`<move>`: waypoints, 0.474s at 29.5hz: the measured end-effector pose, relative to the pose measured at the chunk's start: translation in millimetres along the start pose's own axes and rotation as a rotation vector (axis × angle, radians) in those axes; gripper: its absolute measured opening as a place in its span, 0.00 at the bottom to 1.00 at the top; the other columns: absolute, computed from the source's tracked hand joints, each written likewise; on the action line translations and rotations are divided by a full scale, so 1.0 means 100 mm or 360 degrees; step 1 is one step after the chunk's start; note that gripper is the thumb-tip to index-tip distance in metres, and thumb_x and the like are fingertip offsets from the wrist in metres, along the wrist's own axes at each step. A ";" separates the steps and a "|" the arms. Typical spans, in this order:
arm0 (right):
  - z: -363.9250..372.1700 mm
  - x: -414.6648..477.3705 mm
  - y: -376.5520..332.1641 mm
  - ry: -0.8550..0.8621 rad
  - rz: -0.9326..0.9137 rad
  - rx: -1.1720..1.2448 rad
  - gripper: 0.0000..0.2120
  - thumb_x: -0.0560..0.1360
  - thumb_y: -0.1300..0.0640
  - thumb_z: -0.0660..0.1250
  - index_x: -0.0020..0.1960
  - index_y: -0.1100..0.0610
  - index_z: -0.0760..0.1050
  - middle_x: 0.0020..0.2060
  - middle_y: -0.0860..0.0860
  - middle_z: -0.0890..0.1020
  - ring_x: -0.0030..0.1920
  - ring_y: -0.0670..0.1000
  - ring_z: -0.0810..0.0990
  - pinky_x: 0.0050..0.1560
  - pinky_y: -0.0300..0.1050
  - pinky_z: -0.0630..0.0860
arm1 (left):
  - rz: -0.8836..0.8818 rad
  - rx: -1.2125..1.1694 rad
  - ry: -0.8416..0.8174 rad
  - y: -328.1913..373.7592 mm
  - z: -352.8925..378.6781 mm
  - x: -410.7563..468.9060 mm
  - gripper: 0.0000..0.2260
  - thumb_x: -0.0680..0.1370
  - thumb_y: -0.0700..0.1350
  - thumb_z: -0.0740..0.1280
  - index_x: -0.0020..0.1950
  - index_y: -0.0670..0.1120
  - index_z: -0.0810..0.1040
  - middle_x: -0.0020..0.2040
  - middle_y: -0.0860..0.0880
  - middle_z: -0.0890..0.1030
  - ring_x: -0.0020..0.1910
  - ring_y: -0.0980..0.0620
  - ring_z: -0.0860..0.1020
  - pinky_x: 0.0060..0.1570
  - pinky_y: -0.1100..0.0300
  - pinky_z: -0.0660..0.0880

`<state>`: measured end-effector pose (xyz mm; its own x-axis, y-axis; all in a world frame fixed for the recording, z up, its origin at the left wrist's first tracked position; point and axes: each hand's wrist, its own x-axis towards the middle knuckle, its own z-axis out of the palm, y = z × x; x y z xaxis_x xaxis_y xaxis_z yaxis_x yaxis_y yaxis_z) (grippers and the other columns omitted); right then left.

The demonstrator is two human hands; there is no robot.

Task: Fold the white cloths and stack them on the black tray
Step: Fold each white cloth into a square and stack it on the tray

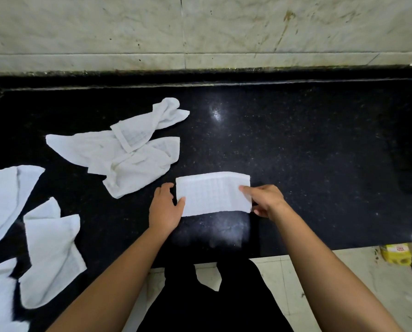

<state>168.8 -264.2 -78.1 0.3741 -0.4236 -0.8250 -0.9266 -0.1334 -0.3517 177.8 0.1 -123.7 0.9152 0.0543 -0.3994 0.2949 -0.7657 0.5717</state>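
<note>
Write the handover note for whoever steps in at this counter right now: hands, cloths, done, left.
Left hand grips the left edge of the half-folded cloth; right hand pinches its right edge. It lies flat on the black counter. A crumpled cloth heap sits behind-left; more loose cloths lie far left. No tray made out.
Done: one cloth partly folded.
Left: finish it, fold the rest, stack all.

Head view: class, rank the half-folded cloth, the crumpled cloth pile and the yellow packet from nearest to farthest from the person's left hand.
1. The half-folded cloth, gripped at its left edge by the left hand.
2. The crumpled cloth pile, just beyond the hand, to its left.
3. The yellow packet, far off to the right.
</note>
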 end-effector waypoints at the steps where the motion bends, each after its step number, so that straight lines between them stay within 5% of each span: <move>1: -0.02 -0.01 0.01 -0.0067 0.0064 -0.0013 0.19 0.67 0.42 0.76 0.44 0.58 0.83 0.39 0.55 0.87 0.32 0.52 0.83 0.29 0.40 0.76 | -0.0012 -0.0014 -0.0002 0.00 0.00 0.01 0.22 0.76 0.48 0.70 0.68 0.44 0.70 0.52 0.48 0.73 0.44 0.53 0.72 0.44 0.57 0.70; 4: -0.03 -0.05 0.03 -0.0155 0.0165 0.0000 0.19 0.71 0.41 0.74 0.48 0.57 0.81 0.39 0.52 0.87 0.33 0.50 0.86 0.24 0.36 0.65 | -0.0015 -0.0030 -0.0021 -0.01 -0.03 0.04 0.23 0.75 0.48 0.71 0.67 0.45 0.71 0.50 0.49 0.73 0.45 0.53 0.72 0.45 0.58 0.69; 7: -0.02 -0.06 0.09 -0.0220 0.0166 0.0130 0.16 0.72 0.45 0.75 0.47 0.57 0.82 0.30 0.49 0.81 0.24 0.44 0.75 0.22 0.34 0.59 | -0.0014 -0.0029 -0.0046 -0.04 -0.06 0.06 0.23 0.75 0.48 0.72 0.67 0.45 0.70 0.50 0.48 0.73 0.45 0.52 0.73 0.45 0.57 0.70; 11: -0.01 -0.12 0.17 -0.0064 0.0113 0.0289 0.12 0.70 0.50 0.77 0.46 0.58 0.81 0.27 0.50 0.72 0.23 0.46 0.63 0.21 0.36 0.57 | -0.0012 -0.0037 -0.0055 -0.03 -0.07 0.06 0.23 0.75 0.48 0.73 0.67 0.45 0.71 0.50 0.48 0.74 0.45 0.50 0.74 0.45 0.56 0.72; 14: 0.01 -0.24 0.12 0.0068 -0.0117 0.0587 0.08 0.71 0.55 0.76 0.47 0.57 0.83 0.30 0.49 0.80 0.21 0.43 0.74 0.21 0.36 0.66 | -0.0003 -0.0055 -0.0065 -0.01 -0.08 0.08 0.23 0.74 0.48 0.73 0.66 0.46 0.71 0.49 0.47 0.74 0.45 0.50 0.75 0.46 0.57 0.72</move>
<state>148.6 -254.2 -62.9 0.4301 -0.4628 -0.7751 -0.8181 0.1634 -0.5514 186.7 5.8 -121.6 0.9028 0.0287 -0.4290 0.3064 -0.7429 0.5951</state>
